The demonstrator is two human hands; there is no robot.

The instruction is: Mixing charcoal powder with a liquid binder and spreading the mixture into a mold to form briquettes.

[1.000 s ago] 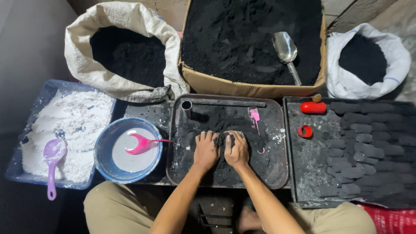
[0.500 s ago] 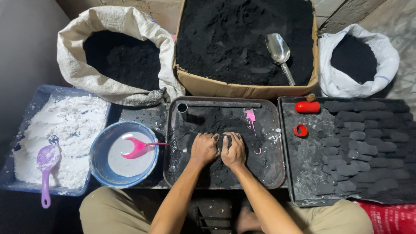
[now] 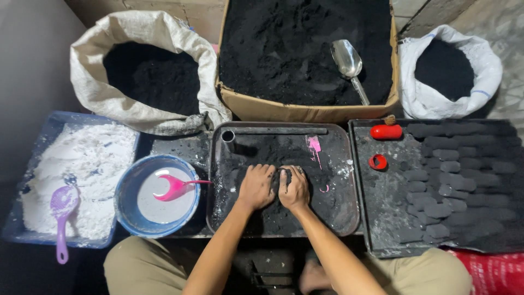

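Pressing both hands, left hand [image 3: 256,187] and right hand [image 3: 294,189], curled around a dark lump [image 3: 285,173] at centre frame on the black tray [image 3: 338,218]; fingers are hiding its shape and long axis.

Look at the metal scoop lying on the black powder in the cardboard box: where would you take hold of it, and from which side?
Grip the metal scoop by its thin handle, which points down-right toward the box's near edge. Coming from the near side, over the cardboard box wall, seems best: the handle end lies closest there and looks bare, while the wide bowl rests farther back on the powder, so the fingers likely stay cleaner.
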